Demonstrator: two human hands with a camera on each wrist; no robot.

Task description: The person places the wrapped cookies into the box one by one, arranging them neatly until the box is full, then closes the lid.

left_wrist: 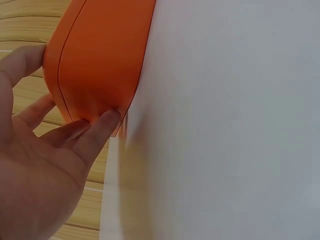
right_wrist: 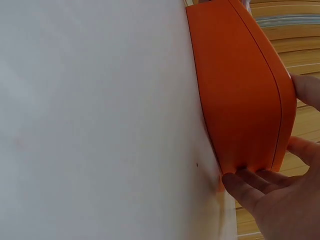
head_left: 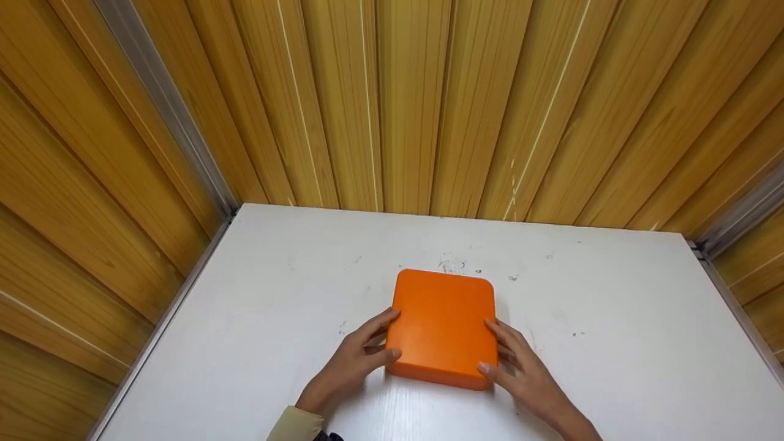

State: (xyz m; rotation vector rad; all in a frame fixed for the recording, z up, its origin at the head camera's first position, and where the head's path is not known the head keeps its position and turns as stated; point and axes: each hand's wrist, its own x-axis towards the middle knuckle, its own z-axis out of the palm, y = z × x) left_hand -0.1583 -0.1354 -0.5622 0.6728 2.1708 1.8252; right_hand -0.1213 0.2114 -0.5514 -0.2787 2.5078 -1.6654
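Note:
An orange box (head_left: 441, 323) with rounded corners and a smooth, plain top sits on the white table, with a thin seam round its side below the top. My left hand (head_left: 358, 352) holds its left side, thumb and forefinger at the top edge. In the left wrist view, the other fingertips (left_wrist: 107, 120) of that hand press the box's side wall low down. From the right, my right hand (head_left: 527, 373) grips the opposite side in much the same way. The right wrist view has its lower fingers (right_wrist: 242, 187) against the side wall near the table.
The white tabletop (head_left: 275, 294) carries small dark scuff marks beyond the box and to its right. Wood-patterned panels (head_left: 410, 110) rise along the back and both sides, with grey metal posts (head_left: 165, 92) at the corners.

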